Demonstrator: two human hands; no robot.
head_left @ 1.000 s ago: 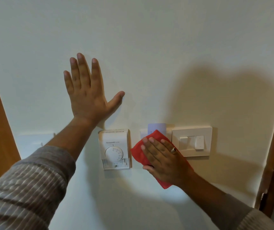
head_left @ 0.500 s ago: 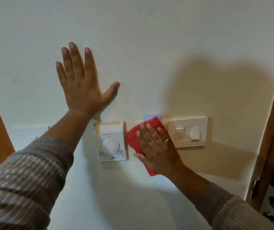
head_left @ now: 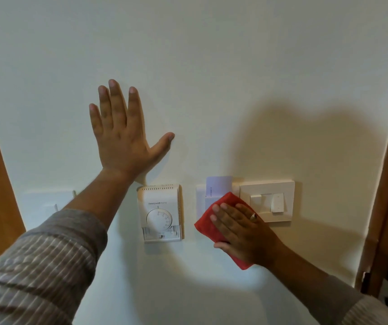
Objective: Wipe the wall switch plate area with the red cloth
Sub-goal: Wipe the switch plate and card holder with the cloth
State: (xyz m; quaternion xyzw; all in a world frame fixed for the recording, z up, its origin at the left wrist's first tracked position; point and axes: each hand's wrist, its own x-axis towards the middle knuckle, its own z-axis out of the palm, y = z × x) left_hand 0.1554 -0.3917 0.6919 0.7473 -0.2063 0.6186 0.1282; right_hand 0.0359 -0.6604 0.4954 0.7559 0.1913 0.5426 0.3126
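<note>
Beside the switch plate (head_left: 279,188), the flat right hand (head_left: 242,233) presses the red cloth (head_left: 208,227), seemingly lower than before, baring more card (head_left: 218,186); the left hand (head_left: 120,141) stays spread wide.

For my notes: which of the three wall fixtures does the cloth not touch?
The thermostat, leftmost, with the round dial; bare wall separates it from the red cloth.

We note the red cloth (head_left: 208,227) spread flat on the wall (head_left: 211,66), upper corner touching the white switch plate (head_left: 268,190).
</note>
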